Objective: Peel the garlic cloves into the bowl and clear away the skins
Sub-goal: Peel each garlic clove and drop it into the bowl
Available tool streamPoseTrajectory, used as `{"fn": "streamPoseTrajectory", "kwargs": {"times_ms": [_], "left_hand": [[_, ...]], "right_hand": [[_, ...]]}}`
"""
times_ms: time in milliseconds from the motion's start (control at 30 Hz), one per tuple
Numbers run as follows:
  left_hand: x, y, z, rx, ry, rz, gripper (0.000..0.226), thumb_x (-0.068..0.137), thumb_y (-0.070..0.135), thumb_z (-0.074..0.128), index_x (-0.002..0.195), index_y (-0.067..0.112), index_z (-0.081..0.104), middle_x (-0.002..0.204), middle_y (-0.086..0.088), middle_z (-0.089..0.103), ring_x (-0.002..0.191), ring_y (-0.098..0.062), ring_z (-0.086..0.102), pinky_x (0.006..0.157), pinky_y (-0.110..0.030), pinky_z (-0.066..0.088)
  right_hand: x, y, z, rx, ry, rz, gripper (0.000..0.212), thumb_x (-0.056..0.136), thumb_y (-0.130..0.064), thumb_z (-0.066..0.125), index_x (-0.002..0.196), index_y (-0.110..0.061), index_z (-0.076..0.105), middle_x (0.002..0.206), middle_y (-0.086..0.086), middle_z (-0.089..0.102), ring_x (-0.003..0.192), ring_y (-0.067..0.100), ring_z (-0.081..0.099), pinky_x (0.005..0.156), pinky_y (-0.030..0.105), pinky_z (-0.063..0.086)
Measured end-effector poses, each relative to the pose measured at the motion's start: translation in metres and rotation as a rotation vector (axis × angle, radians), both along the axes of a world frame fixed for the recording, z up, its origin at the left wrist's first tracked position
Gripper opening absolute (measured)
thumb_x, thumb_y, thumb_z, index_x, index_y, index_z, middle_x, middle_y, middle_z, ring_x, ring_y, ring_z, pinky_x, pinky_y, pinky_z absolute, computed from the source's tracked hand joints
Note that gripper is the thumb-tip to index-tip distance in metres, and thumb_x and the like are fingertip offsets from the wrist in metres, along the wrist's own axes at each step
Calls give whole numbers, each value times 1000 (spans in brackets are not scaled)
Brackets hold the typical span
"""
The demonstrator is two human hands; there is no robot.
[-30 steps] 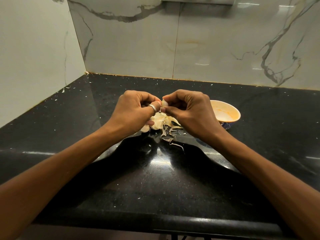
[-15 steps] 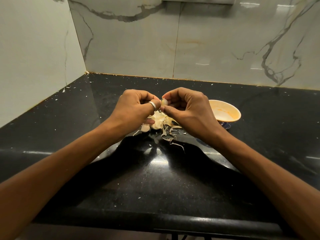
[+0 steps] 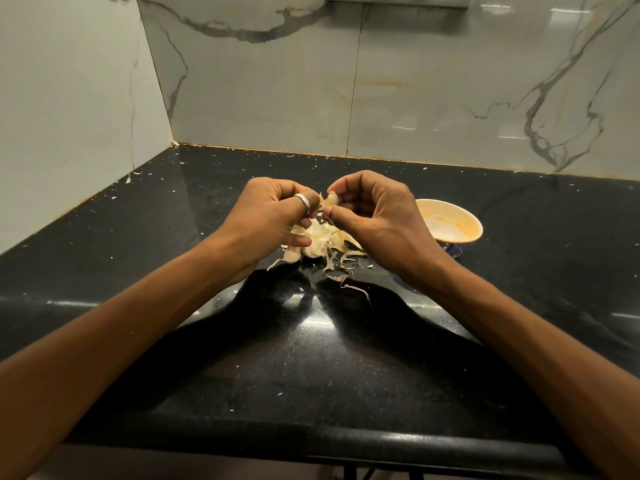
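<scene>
Right hand (image 3: 377,220) raised off the black speckled stone surface (image 3: 311,358), just left of the cream-and-orange ceramic bowl (image 3: 446,221), fingers curled, thumb and forefinger pinching a small pale garlic clove (image 3: 333,199). Clove mostly bare, glossy cream-white, held in the air and not in the bowl.

Left hand (image 3: 273,220) further left of the bowl, knuckles up, likewise curled, thumb and fingertip nipping a thin papery flap of skin (image 3: 321,203) at the clove's side. Silver ring (image 3: 302,201) on one finger of that hand. Both wrists bent downward, forearms bare, converging from the near corners.

Beneath the hands, left of the bowl and near it, a loose heap of cream garlic skins (image 3: 322,242), curled shreds trailing toward the near edge. On the heap's side away from the bowl, one plump unpeeled clove (image 3: 292,255), pinkish-white, lying on the surface.

Bowl upright, orange-smeared inside, blue pattern outside, left part of its rim hidden behind the right hand. Behind the bowl, glossy grey-veined marble wall tiles (image 3: 415,81). White flecks of skin scattered across the surface all around the bowl.
</scene>
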State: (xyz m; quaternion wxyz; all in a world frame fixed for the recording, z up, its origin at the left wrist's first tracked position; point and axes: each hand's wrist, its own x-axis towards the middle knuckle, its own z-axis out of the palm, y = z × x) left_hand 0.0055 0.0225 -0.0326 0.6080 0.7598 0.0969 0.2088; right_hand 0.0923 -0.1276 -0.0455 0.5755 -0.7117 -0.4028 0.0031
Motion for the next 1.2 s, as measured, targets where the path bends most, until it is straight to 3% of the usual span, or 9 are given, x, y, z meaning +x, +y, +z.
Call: {"fn": "streamPoseTrajectory", "kwargs": {"times_ms": [233,500,667,867,1067,1200], "left_hand": [[1,3,1,-46,-6,71,15,98,11,60,89,5,71,73,-2,59,64,-7,55,51,-22,56],[4,9,1,-72,0,163,19,98,15,60,86,2,69,73,-4,56,65,-11,53,50,-20,54],[4,13,-4,102,-30,183,18,96,13,58,89,7,74,76,-2,65,70,-12,59,51,-23,54],[3,11,-7,256,-106,193,27,98,14,54,83,18,76,73,3,68,62,-2,61,50,-24,53],[1,11,-10,398,-192,198,8,84,22,67,86,27,72,62,20,63,58,-4,59,64,-46,61],[2,12,-9,445,-244,187,17,84,14,73,89,30,69,75,13,67,66,-16,65,64,-47,60]], "right_hand": [[-1,-3,7,125,215,56,23,90,2,71,112,-1,65,106,24,71,99,36,71,87,34,61],[-1,-7,13,176,333,115,23,91,5,67,114,1,64,108,25,71,92,26,73,85,29,60],[0,-9,16,205,400,153,24,93,9,62,116,4,63,100,16,72,89,24,73,83,28,59],[-1,-10,16,182,392,167,27,93,10,59,120,7,61,104,19,72,90,26,72,83,29,60],[0,-11,13,104,300,150,23,94,5,62,116,-1,65,109,20,73,95,25,73,82,33,61],[1,-10,10,66,238,144,22,94,4,63,115,-3,67,107,18,73,92,21,72,78,34,61]]}}
